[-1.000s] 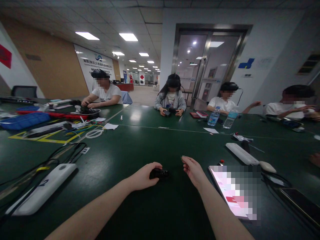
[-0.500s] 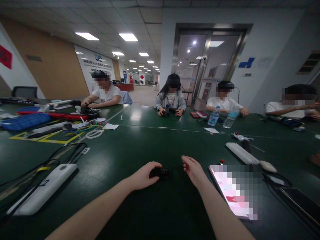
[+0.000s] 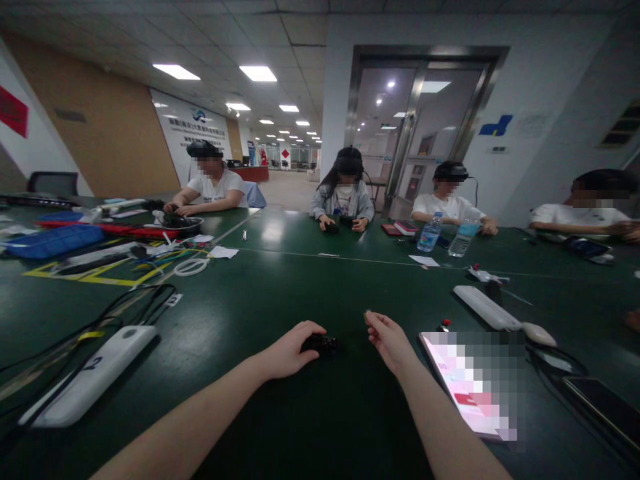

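Fingers [image 3: 303,335] of L hand [image 3: 286,352] curled on black device [image 3: 323,344]; R hand [image 3: 387,343] pinched, tablet [image 3: 465,387] just beside.

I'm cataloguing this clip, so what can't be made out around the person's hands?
Head view only:
- The small black object: the left hand covers part of it, so its kind cannot be told.
- The speck at the right hand: too small to identify, or to tell whether it is held.
- The lit screen: a pixelated block hides its content.
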The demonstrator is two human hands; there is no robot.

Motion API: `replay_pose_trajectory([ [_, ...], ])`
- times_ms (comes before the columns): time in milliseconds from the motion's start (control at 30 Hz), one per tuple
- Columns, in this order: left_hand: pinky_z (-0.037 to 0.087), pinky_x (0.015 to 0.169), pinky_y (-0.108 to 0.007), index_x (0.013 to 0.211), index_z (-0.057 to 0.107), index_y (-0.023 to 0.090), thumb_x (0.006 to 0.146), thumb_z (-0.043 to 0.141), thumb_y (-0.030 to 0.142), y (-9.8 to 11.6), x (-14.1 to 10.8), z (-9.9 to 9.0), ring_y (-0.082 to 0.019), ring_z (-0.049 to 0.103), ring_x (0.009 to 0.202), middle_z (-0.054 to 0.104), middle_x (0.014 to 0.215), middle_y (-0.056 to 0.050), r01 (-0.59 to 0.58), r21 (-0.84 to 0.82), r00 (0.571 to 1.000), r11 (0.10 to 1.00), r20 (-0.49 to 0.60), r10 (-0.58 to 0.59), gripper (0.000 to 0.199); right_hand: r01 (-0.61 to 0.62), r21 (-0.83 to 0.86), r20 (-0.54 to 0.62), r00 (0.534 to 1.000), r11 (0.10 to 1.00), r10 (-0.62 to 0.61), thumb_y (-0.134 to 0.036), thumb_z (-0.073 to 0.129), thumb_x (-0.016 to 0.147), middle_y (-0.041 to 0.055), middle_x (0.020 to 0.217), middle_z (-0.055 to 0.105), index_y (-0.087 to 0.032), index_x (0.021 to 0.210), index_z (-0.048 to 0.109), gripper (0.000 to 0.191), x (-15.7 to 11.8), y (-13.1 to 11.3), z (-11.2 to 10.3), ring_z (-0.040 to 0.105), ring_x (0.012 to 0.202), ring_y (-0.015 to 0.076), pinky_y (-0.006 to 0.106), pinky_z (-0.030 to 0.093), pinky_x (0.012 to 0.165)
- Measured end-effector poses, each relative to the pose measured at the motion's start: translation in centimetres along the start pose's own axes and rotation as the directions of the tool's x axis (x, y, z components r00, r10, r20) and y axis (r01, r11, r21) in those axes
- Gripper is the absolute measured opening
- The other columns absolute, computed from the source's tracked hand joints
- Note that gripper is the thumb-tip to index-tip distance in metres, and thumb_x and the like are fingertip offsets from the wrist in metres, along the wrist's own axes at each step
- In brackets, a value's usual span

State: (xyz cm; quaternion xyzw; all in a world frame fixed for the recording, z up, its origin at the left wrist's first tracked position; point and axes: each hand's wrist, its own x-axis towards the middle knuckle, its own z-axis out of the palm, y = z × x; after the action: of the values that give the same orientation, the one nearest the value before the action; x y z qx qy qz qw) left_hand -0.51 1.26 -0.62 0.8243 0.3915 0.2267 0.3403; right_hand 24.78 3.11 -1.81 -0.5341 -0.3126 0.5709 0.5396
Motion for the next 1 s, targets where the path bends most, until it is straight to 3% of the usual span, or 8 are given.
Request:
replay_pose_trajectory([
  [200, 0.039, 0.098, -0.037, 0.120, 0.049, 0.025, 0.079, 0.059, 0.023, -0.1, 0.0, 0.1, -0.019, 0.050, 0.111, 0.052, 0.122, -0.004, 0.001, -0.006, 1.000, 1.000, -0.002, -0.001, 0.042, 0.134, -0.231, 0.005, 0.991, 0.964, -0.136, -0.042, 0.072, 0.066, 0.0019, 0.087, 0.063, -0.022, 0.094, 0.065, 0.035, -0.9, 0.0, 0.8, 0.056, 0.072, 0.0140, 0.025, 0.045, 0.061],
  [333, 0.040, 0.098, -0.038, 0.120, 0.049, 0.025, 0.078, 0.059, 0.022, -0.3, 0.0, 0.2, -0.020, 0.050, 0.111, 0.053, 0.122, -0.004, 0.001, 0.002, 1.000, 1.000, -0.012, -0.001, 0.043, 0.366, -0.424, 0.208, 0.930, 0.828, -0.304, -0.035, 0.069, 0.069, 0.0013, 0.088, 0.065, -0.022, 0.093, 0.067, 0.027, -2.9, -0.5, 2.6, 0.057, 0.080, 0.0165, 0.029, 0.044, 0.071],
  [467, 0.039, 0.099, -0.038, 0.118, 0.051, 0.025, 0.077, 0.060, 0.020, -0.1, 0.0, 0.2, -0.019, 0.050, 0.112, 0.054, 0.120, -0.003, -0.022, -0.003, 1.000, 1.000, -0.013, 0.022, 0.042, 0.483, -0.569, 0.447, 0.861, 0.666, -0.242, -0.027, 0.067, 0.071, 0.0004, 0.087, 0.064, -0.027, 0.088, 0.069, 0.018, -4.9, -0.6, 4.1, 0.055, 0.080, 0.0174, 0.030, 0.042, 0.071],
  [567, 0.040, 0.099, -0.039, 0.119, 0.050, 0.025, 0.078, 0.060, 0.021, 0.0, -0.1, 0.0, -0.020, 0.049, 0.113, 0.053, 0.122, -0.004, 0.000, -0.008, 1.000, 1.000, -0.008, 0.000, 0.043, 0.534, -0.608, 0.542, 0.820, 0.587, -0.186, -0.024, 0.065, 0.072, 0.0003, 0.092, 0.063, -0.030, 0.088, 0.070, 0.018, -5.7, -0.6, 4.5, 0.055, 0.087, 0.0196, 0.033, 0.042, 0.076],
  [800, 0.042, 0.096, -0.039, 0.117, 0.050, 0.024, 0.077, 0.061, 0.021, 0.3, -0.1, 0.0, -0.019, 0.052, 0.107, 0.055, 0.117, -0.004, 0.011, -0.043, 1.000, 0.999, -0.019, -0.012, 0.042, 0.575, -0.643, 0.571, 0.800, 0.505, -0.184, -0.021, 0.063, 0.073, 0.0014, 0.094, 0.062, -0.029, 0.088, 0.070, 0.019, -5.6, -0.3, 4.7, 0.054, 0.091, 0.0217, 0.035, 0.042, 0.080],
  [1000, 0.042, 0.095, -0.038, 0.109, 0.055, 0.025, 0.078, 0.059, 0.019, 0.2, 0.0, 0.0, -0.018, 0.052, 0.105, 0.055, 0.113, -0.003, -0.058, 0.009, 0.998, 0.998, -0.010, 0.058, 0.031, 0.556, -0.695, 0.546, 0.821, 0.455, -0.168, -0.023, 0.067, 0.070, 0.0020, 0.093, 0.059, -0.029, 0.086, 0.070, 0.017, -5.1, 0.1, 4.7, 0.054, 0.092, 0.0224, 0.036, 0.041, 0.080],
])
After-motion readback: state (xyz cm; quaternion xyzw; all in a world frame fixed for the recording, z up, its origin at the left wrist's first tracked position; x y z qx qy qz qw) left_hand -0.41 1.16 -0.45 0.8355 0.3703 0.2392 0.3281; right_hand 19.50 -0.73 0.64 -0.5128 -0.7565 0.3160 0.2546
